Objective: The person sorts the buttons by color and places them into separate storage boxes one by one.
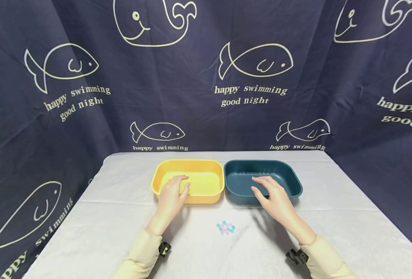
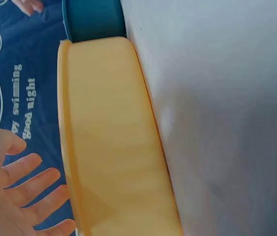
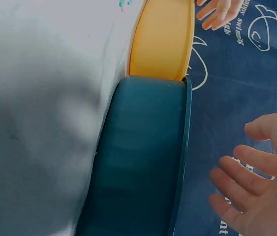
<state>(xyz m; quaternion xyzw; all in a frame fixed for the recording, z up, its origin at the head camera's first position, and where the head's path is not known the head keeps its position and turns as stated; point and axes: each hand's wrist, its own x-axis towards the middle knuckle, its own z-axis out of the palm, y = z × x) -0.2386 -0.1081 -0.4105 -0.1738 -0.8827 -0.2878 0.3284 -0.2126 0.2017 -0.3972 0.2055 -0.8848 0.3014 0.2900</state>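
Note:
A yellow bin (image 1: 202,199) and a dark teal bin (image 1: 241,199) stand side by side on the table. My left hand (image 1: 172,193) hovers over the near rim of the yellow bin, fingers relaxed and holding nothing. Above the teal bin's near side is my right hand (image 1: 273,195), thumb and fingers spread apart with nothing between them. Both wrist views show the bins' outer walls with loose, bare fingers (image 2: 35,189) above the rims. In front of the bins lies a small cluster of pink and turquoise beads (image 1: 225,228), too small to make out in detail.
A white cloth covers the table (image 1: 115,217). Dark blue curtains (image 1: 206,108) with fish drawings and lettering hang behind it and at both sides. Black wrist cameras (image 1: 164,249) are strapped at the cream sleeves (image 1: 139,252).

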